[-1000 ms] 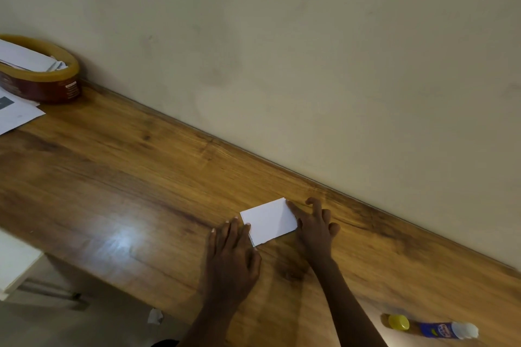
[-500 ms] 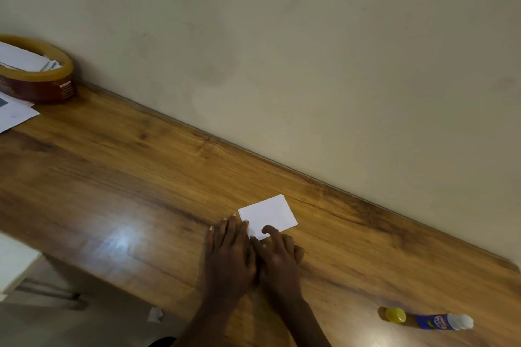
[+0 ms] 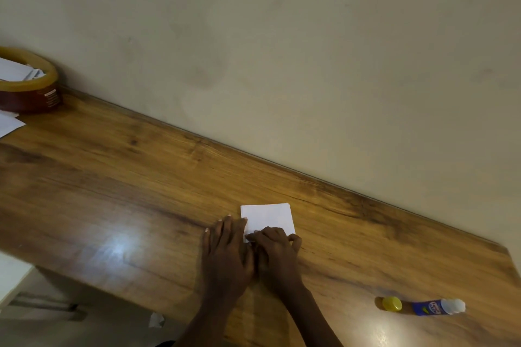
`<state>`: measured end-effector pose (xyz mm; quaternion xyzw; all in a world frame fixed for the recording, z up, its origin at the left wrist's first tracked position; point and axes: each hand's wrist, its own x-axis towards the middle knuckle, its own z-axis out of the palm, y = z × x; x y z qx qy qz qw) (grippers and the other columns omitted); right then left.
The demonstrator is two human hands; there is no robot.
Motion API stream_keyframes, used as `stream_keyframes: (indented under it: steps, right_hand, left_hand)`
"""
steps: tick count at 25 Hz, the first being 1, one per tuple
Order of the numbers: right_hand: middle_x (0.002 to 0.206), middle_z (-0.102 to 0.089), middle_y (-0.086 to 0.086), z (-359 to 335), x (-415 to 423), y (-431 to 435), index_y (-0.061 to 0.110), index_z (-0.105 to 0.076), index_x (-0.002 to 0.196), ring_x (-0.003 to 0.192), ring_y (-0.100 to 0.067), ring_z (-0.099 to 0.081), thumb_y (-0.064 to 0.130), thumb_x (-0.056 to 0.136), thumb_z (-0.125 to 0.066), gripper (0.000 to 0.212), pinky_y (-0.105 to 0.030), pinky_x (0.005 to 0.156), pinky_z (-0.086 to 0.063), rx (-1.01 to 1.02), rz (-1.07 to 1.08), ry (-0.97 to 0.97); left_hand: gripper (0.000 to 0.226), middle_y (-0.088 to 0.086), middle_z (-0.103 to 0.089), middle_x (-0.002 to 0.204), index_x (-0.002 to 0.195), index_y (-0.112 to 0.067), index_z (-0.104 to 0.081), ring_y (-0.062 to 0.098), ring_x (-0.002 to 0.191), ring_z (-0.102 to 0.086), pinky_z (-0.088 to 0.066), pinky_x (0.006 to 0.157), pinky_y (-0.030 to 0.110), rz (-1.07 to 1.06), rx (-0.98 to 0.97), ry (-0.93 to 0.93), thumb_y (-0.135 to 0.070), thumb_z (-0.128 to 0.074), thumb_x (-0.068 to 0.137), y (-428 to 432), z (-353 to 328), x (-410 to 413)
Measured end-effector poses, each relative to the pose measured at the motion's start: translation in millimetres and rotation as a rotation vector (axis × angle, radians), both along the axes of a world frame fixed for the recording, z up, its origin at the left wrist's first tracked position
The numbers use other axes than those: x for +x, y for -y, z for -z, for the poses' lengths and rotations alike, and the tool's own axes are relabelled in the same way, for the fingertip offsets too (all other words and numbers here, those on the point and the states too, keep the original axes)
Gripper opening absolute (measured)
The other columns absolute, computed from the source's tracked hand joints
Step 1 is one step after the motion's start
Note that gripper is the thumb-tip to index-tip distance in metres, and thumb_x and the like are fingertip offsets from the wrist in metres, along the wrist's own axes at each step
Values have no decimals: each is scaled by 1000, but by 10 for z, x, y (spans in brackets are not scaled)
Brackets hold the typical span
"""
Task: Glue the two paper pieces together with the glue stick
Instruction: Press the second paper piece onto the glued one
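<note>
Two bare hands press side by side on a small white rectangular paper piece (image 3: 267, 218) lying flat on the brown wood-grain surface (image 3: 112, 177). Left hand (image 3: 228, 256) lies flat, fingers extended, at the paper's left edge; right hand (image 3: 277, 253) is curled, fingertips on its near edge. The blue-labelled glue stick w/ yellow cap (image 3: 423, 306) lies on its side well apart, to the right.
</note>
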<state>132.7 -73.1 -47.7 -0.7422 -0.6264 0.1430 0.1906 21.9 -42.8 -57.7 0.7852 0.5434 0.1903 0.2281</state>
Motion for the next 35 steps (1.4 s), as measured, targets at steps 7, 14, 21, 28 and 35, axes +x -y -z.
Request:
stream_keyframes:
  steps: [7,14,21,28,35]
  right_hand:
    - [126,-58,-5,-23,-104,15,18,-50,120,116,-22,-47,22,88,-48,32,-40,100,-25,-26,92,-5]
    - [124,-56,-10,-110,-78,-119,13,-55,113,115,-26,-48,8,77,-63,37,-44,104,-30,143,542,-323]
    - [125,-47,-8,-118,45,-141,14,-37,119,115,-27,-43,39,79,-60,52,-43,98,-29,-201,631,-57]
    - [105,-62,-11,-209,175,-98,6,-58,94,96,-23,-56,33,77,-66,33,-39,91,-43,-230,653,-326]
    - [108,-65,-14,-177,195,334,6,-57,99,82,-15,-53,13,78,-66,25,-27,73,-47,-112,636,-478]
  left_hand:
    - [55,15,-36,145,136,-23,-31,32,136,-28,-14,112,47,-5,5,49,-35,-33,82,2,-55,1]
    - [55,18,-47,137,133,-15,-40,36,129,-40,-25,107,54,3,12,-6,-30,-43,80,1,-61,0]
    - [51,16,-36,144,134,-12,-37,32,136,-28,-13,112,46,9,-21,-32,-26,-47,86,-14,-9,2]
    - [53,21,-43,139,130,-7,-43,37,131,-35,-20,109,52,-10,31,-27,-26,-42,80,14,-59,18]
    - [55,12,-27,150,138,-18,-29,28,140,-19,-4,114,41,-16,-25,-24,-35,-29,86,-6,-8,24]
